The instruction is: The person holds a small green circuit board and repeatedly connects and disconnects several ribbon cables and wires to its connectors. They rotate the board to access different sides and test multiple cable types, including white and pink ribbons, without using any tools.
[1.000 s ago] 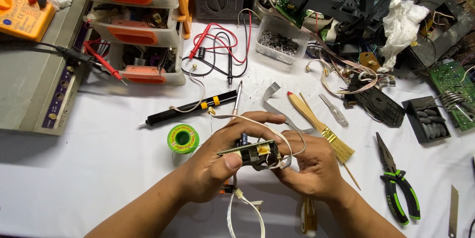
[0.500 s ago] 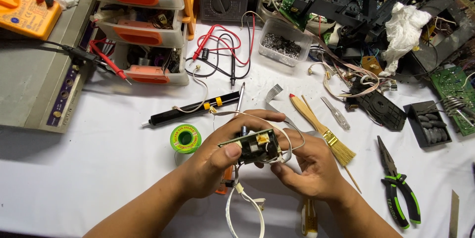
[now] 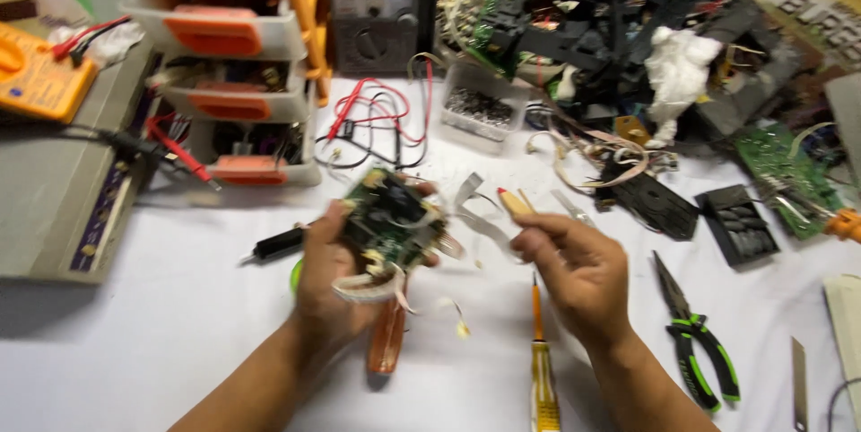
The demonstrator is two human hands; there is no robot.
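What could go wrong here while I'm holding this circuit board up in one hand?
The left hand alone grips the circuit board, so it might slip. Its loose white wires dangle and could snag the orange-handled screwdriver beneath. The right hand hovers near the yellow screwdriver and may knock it.

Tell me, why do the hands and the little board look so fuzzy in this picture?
In the head view, motion blur smears the left hand, the small dark green circuit board it holds up, and the right hand; the green-handled black pliers on the white table look a bit sharper. Light is soft and even, with faint shadows under the arms and no strong glare.
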